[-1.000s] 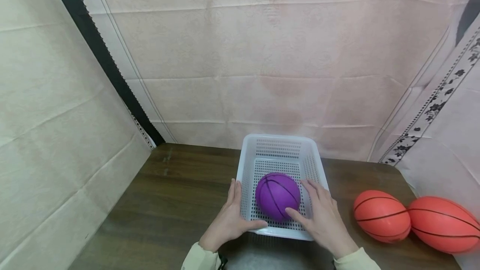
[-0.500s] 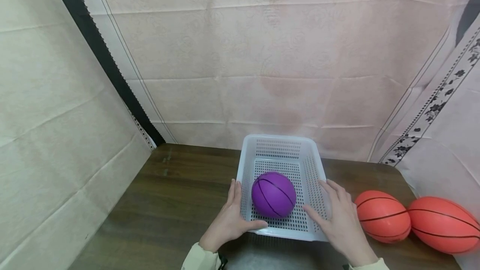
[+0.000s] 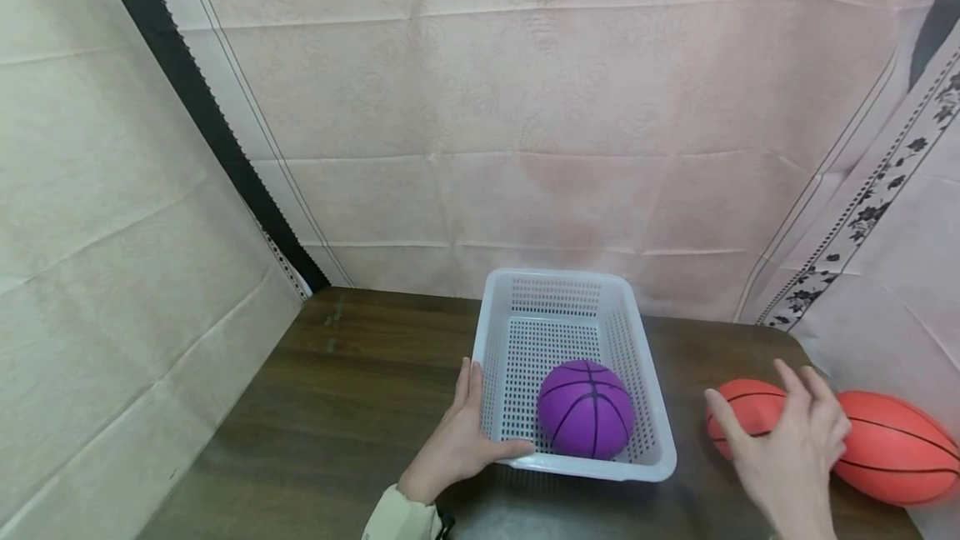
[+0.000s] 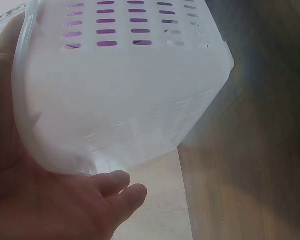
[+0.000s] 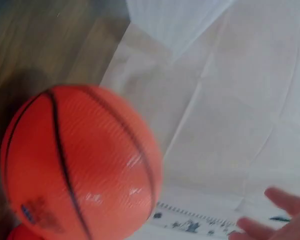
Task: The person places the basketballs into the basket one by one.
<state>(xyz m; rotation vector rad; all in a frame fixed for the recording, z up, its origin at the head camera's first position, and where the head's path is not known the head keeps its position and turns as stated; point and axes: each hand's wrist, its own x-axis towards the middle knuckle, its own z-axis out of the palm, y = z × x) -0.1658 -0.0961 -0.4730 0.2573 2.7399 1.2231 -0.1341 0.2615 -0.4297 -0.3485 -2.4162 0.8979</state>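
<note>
A white perforated plastic basket (image 3: 663, 432) stands on the brown table with a purple toy basketball (image 3: 587, 409) inside, toward its front right. My left hand (image 3: 457, 440) holds the basket's front left corner, thumb over the front rim and fingers along the left side. The left wrist view shows the basket's wall (image 4: 115, 85) close up, with purple showing through its slots. My right hand (image 3: 795, 448), fingers spread and slightly bent, hovers at the smaller-looking orange basketball (image 3: 738, 411) and partly hides it. In the right wrist view its fingers (image 5: 270, 225) are apart from an orange ball (image 5: 80, 160).
Another orange basketball (image 3: 900, 448) sits at the table's right edge, beside the first one. Pale cloth (image 3: 525, 107) hangs behind the table and along both sides. Bare brown table (image 3: 337, 407) extends to the left of the basket.
My right hand has moved from over the basket rightward to the orange basketballs. The purple ball rolled slightly left, then right and toward the front. My left hand has stayed at the basket's corner.
</note>
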